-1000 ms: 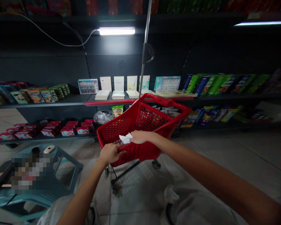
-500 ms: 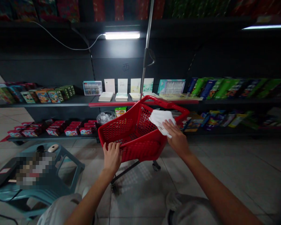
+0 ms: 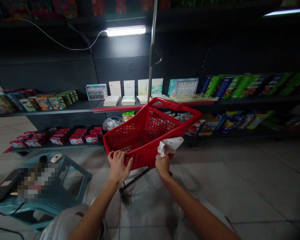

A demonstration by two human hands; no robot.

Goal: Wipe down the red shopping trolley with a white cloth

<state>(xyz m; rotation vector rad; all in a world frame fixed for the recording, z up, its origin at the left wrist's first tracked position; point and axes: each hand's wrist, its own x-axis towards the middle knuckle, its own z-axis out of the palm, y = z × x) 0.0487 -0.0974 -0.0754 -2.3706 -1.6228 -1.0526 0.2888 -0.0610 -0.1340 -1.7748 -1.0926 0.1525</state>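
A red plastic shopping cart (image 3: pixel 140 133) stands on the tiled floor in front of me, tilted with its handle end raised at the far right. My left hand (image 3: pixel 118 165) grips the cart's near rim, fingers curled over the edge. My right hand (image 3: pixel 163 163) is closed on a crumpled white cloth (image 3: pixel 169 145) and presses it against the outside of the cart's near right corner. The basket looks empty inside.
Dark shelves (image 3: pixel 65 108) with boxed goods and cards run across the back, lit by a tube lamp (image 3: pixel 125 31). A metal pole (image 3: pixel 151 50) rises behind the cart. A blue plastic stool (image 3: pixel 72 180) with a mouse on it stands at left. Grey floor tiles (image 3: pixel 240 186) lie right.
My right hand brought the cloth from the near rim up to the far right rim, then down to the cart's near right corner. My left hand stayed on the near rim.
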